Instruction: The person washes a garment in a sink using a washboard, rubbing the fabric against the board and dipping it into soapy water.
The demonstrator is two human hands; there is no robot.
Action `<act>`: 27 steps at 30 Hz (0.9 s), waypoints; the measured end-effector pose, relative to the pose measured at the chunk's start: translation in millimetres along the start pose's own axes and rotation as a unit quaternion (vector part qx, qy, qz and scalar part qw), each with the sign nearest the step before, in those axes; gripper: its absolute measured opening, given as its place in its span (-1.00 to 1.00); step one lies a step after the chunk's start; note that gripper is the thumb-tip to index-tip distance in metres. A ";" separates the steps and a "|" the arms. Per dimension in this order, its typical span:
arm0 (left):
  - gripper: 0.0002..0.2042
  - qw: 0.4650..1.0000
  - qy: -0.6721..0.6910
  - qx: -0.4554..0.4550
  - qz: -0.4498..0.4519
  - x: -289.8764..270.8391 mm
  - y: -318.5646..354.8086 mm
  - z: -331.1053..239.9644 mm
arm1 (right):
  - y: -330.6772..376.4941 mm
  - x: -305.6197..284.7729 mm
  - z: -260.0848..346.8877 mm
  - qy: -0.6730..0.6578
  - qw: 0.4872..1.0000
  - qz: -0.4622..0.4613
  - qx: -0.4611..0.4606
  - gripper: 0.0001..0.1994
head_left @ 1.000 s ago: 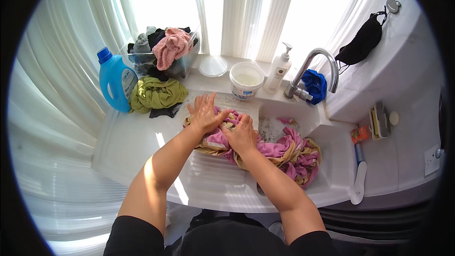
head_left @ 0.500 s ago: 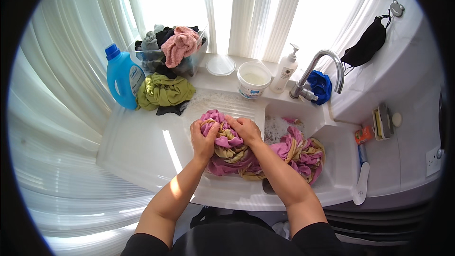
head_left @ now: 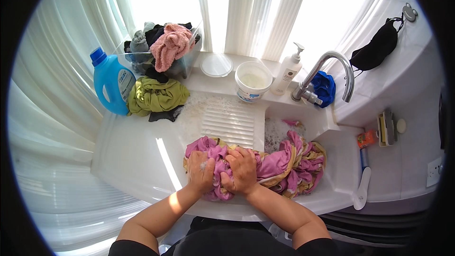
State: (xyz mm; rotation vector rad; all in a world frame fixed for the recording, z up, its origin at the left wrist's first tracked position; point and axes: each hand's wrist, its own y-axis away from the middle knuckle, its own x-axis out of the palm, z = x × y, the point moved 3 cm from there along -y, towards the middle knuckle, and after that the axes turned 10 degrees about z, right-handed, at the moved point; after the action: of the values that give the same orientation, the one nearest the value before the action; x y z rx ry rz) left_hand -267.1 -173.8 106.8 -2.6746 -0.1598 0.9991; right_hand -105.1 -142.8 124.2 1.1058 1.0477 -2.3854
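Observation:
A wet pink-and-tan cloth (head_left: pixel 276 165) is bunched across the near side of the white sink (head_left: pixel 128 147), its right part hanging over into the basin. My left hand (head_left: pixel 201 170) is closed on the left end of the bunch, with a patch of suds on its back. Close beside it, my right hand (head_left: pixel 241 169) grips the same cloth, fingers curled over the folds. Just beyond both hands, the ridged washboard (head_left: pixel 228 125) lies bare and wet. Foamy water (head_left: pixel 275 132) shows in the basin behind the cloth.
Along the back stand a blue detergent bottle (head_left: pixel 111 83), green cloth (head_left: pixel 159 96), a clear bin of clothes (head_left: pixel 173 47), a round lid (head_left: pixel 216 65), a white tub (head_left: pixel 253 80), a pump bottle (head_left: pixel 288 68) and the faucet (head_left: pixel 327 73). A white-handled brush (head_left: pixel 362 187) lies right.
Both hands have drawn the cloth bunch off the washboard and nearer to me, uncovering the ridges. My hands have turned over it, their backs now facing up.

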 end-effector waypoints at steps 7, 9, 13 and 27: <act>-0.67 0.988 -0.125 -0.037 -0.082 -6.0 -123.4 43.1 | -108.7 11.8 -47.2 -0.116 0.938 0.168 0.281 -0.50; -0.65 0.962 0.157 -0.114 0.191 -13.6 -115.0 40.8 | -94.3 9.9 -44.2 -0.116 0.944 0.215 0.224 -0.38; -0.69 0.990 -0.041 0.089 0.097 -41.4 -31.7 -51.5 | -18.3 -40.4 7.1 0.017 0.986 0.159 -0.034 -0.04; -0.42 0.953 0.040 -0.158 0.255 -15.5 -120.2 12.4 | -85.3 -9.2 -36.4 -0.108 0.947 0.252 0.168 -0.29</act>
State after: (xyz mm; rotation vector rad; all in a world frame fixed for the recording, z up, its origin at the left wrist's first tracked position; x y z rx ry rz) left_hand -287.6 -59.4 143.4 -3.1294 0.4520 1.0722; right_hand -125.9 -58.1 157.1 1.0280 0.2418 -2.2288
